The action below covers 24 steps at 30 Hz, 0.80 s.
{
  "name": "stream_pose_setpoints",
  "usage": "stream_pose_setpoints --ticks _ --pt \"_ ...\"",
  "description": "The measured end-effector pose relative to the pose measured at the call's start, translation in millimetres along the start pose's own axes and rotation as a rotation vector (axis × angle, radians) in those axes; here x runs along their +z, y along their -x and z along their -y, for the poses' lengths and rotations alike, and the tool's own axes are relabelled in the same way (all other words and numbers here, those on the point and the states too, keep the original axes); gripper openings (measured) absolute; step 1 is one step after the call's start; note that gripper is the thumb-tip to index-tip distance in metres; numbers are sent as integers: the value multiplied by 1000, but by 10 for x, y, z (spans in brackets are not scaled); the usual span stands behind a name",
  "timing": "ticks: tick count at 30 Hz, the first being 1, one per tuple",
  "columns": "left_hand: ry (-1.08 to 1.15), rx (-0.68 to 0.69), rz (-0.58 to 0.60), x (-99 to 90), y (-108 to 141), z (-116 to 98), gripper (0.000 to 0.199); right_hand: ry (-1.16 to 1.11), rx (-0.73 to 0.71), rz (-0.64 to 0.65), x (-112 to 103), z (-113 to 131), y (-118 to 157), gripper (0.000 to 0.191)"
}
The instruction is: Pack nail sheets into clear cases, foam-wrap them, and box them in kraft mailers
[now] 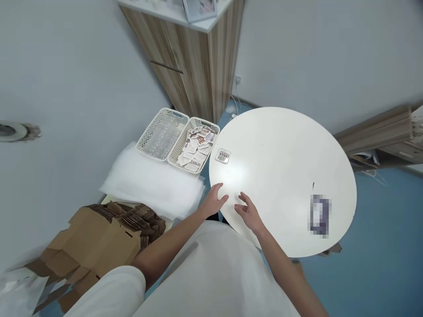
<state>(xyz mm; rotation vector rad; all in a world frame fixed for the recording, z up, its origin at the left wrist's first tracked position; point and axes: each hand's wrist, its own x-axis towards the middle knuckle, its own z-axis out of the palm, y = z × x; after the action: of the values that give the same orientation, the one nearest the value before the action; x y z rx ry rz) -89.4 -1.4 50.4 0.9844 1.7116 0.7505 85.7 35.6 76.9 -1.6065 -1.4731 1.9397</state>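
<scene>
My left hand (pixel 213 202) hovers by the near left edge of a round white table (pixel 280 145), fingers apart and nothing in them. Just to its right, my right hand (pixel 248 212) is over the same edge, also open, with the thumb and fingers spread. Beyond both hands, a small clear case (pixel 223 156) with rows of little dark pieces, perhaps press-on nails, lies near the table's left rim. Neither hand touches it. Left of the table, a white basket (pixel 172 159) holds many printed cards (pixel 194 149), and another white basket (pixel 140 143) contains clear plastic cases (pixel 162 135).
White foam sheets (pixel 148 180) lie in front of the baskets, and flattened brown cardboard boxes (pixel 99 240) are stacked nearer me. A pixelated object (pixel 319 215) rests at the table's right. Behind stands a wood-grain cabinet (pixel 188 66); cables (pixel 236 103) run down the wall beside it.
</scene>
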Motion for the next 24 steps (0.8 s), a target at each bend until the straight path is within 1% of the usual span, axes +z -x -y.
stream_pose_setpoints --ticks 4,7,10,12,17,20,24 --pt "15 -26 49 81 338 11 53 -10 -62 6 -207 -134 275 55" --pt "-16 -37 78 121 592 0 54 0 -78 -9 -322 -270 425 49" --pt "-53 -27 84 134 804 -32 55 5 -101 -9 -375 -372 516 47" --pt "-79 -29 81 120 918 -54 57 12 -123 20 -382 -399 544 45" --pt "-120 -78 80 21 1161 -33 62 58 -176 112 -297 -326 541 43" --pt "-122 -94 74 -58 1297 59 67 54 -191 170 -162 -254 546 44" --pt "-94 -126 45 -175 1453 223 69 55 -203 249 74 -213 558 45"
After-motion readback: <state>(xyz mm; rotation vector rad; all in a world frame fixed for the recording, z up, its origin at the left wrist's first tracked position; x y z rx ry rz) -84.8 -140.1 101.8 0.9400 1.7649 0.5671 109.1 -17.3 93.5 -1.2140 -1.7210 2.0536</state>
